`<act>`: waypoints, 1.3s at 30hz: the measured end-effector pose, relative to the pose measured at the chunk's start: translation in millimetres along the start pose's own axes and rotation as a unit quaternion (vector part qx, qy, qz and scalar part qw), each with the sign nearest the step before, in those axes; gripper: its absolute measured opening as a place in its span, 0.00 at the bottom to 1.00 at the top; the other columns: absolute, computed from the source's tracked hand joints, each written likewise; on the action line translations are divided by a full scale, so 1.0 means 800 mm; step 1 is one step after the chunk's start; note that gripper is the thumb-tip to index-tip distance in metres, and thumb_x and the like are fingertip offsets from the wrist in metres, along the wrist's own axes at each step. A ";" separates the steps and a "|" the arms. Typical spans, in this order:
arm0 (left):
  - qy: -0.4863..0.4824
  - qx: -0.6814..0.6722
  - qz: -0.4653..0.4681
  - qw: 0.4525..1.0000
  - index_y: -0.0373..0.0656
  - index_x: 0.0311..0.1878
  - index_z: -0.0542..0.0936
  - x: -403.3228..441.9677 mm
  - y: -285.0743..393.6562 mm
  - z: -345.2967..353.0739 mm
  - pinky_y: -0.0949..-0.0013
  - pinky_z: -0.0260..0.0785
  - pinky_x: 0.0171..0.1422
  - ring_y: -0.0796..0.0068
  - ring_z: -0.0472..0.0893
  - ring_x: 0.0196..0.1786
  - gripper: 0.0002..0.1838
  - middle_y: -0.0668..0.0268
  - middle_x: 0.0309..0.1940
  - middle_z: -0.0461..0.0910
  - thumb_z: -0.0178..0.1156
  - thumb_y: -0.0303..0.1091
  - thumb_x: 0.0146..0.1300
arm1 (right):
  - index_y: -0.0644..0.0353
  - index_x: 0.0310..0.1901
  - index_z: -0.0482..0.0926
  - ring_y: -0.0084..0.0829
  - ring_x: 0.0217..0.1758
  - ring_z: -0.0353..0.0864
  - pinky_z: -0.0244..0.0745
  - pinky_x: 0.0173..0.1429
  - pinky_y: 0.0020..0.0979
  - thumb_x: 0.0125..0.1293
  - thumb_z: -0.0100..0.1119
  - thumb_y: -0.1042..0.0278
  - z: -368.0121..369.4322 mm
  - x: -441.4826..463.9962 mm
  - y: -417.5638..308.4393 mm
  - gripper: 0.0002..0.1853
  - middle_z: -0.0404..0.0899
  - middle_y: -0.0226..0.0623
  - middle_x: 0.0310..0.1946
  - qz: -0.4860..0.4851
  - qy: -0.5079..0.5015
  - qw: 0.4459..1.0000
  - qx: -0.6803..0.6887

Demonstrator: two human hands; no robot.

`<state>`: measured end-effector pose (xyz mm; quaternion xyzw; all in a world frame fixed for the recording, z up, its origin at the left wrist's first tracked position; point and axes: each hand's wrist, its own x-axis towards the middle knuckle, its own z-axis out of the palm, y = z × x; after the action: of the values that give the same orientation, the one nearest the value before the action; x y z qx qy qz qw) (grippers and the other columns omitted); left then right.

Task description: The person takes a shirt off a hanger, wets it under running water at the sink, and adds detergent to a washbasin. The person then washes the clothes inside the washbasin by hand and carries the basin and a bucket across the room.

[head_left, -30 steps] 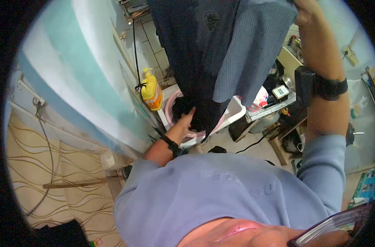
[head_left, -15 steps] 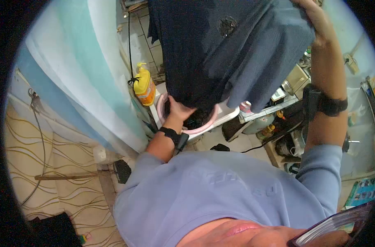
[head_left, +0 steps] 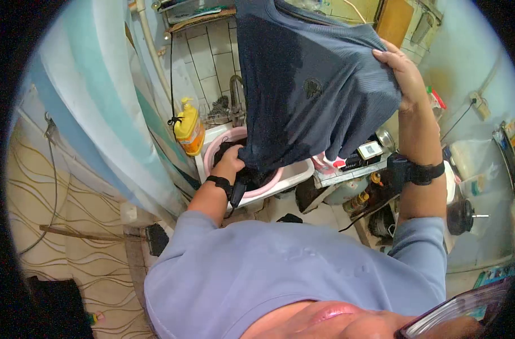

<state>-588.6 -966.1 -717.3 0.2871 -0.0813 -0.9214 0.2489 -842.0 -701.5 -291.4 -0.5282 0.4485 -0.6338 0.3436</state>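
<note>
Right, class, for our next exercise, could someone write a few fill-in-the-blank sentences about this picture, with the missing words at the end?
1. The person's ____ hand holds up the dark shirt by its upper part.
2. The round basin below the dark shirt has a rim coloured ____.
3. The pump bottle is mostly ____.
4. The straps on the two arms are ____.

Missing words: right; pink; yellow; black.

We can read no text with certainty: the raised lettering (head_left: 308,252) on the worn blue-grey shirt (head_left: 280,277) is too faint, the label (head_left: 196,139) on the yellow pump bottle (head_left: 188,127) too blurred, and the round emblem (head_left: 312,87) on the dark ribbed top (head_left: 319,113) and marks on a white square (head_left: 370,150) too small.
</note>
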 end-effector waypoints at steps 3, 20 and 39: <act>-0.112 0.031 -0.002 0.993 0.41 0.55 0.73 -0.056 -0.020 0.042 0.51 0.62 0.65 0.58 0.75 0.56 0.17 0.58 0.52 0.76 0.46 0.26 0.63 | 0.67 0.55 0.72 0.25 0.38 0.81 0.74 0.46 0.24 0.60 0.53 0.72 0.000 0.003 0.005 0.20 0.80 0.37 0.43 -0.006 -0.003 1.000 0.011; 0.107 0.476 0.051 0.871 0.50 0.52 0.75 -0.063 -0.053 0.071 0.52 0.63 0.56 0.64 0.75 0.50 0.23 0.62 0.47 0.77 0.66 0.40 0.52 | 0.67 0.55 0.72 0.24 0.38 0.80 0.74 0.45 0.24 0.61 0.54 0.72 -0.016 0.021 0.047 0.19 0.80 0.36 0.42 -0.037 0.035 0.999 0.012; -0.162 -0.068 0.131 0.976 0.39 0.56 0.71 -0.053 0.006 0.080 0.45 0.55 0.68 0.54 0.68 0.63 0.19 0.56 0.58 0.71 0.57 0.34 0.62 | 0.67 0.58 0.68 0.27 0.44 0.80 0.75 0.51 0.27 0.64 0.51 0.71 -0.022 -0.023 0.105 0.21 0.78 0.39 0.48 -0.005 0.016 0.995 0.099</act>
<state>-593.1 -948.7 -642.4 0.1027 -0.0943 -0.9187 0.3696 -858.5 -711.7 -376.6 -0.4841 0.3865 -0.6848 0.3839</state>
